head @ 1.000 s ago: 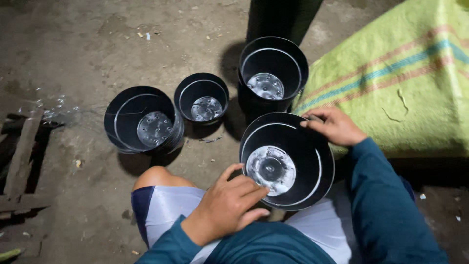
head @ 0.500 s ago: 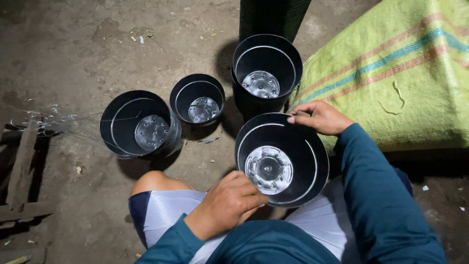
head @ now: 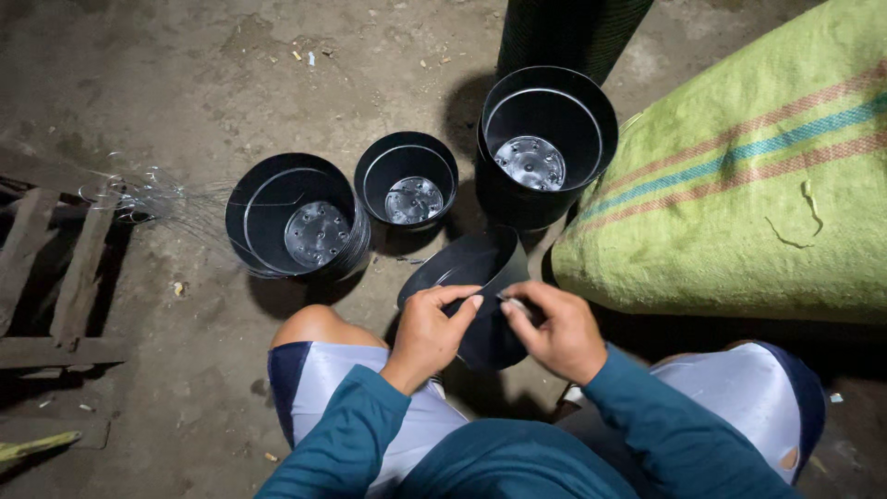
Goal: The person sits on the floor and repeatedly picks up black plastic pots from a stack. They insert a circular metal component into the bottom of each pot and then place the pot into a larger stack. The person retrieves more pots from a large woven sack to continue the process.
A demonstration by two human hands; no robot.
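Note:
A black plastic plant pot [head: 476, 277] lies tilted on its side between my knees, its mouth turned away to the upper left. My left hand [head: 432, 328] pinches its near rim with thumb and fingers. My right hand [head: 554, 328] grips the same rim from the right, fingertips close to the left hand's. Three more black pots stand upright on the ground beyond: a wide one [head: 297, 222] at left, a small one [head: 407, 185] in the middle, a tall one [head: 547, 139] at right. Each shows a pale perforated bottom.
A large green woven sack [head: 758, 194] with coloured stripes lies at right, close to the tall pot. A roll of dark mesh [head: 568, 32] stands behind that pot. Wooden slats [head: 55, 277] lie at the left edge. The floor is bare dirt with small debris.
The pot I hold has tipped from mouth-up to lying on its side. Both hands have come together at its near rim. The view has shifted slightly.

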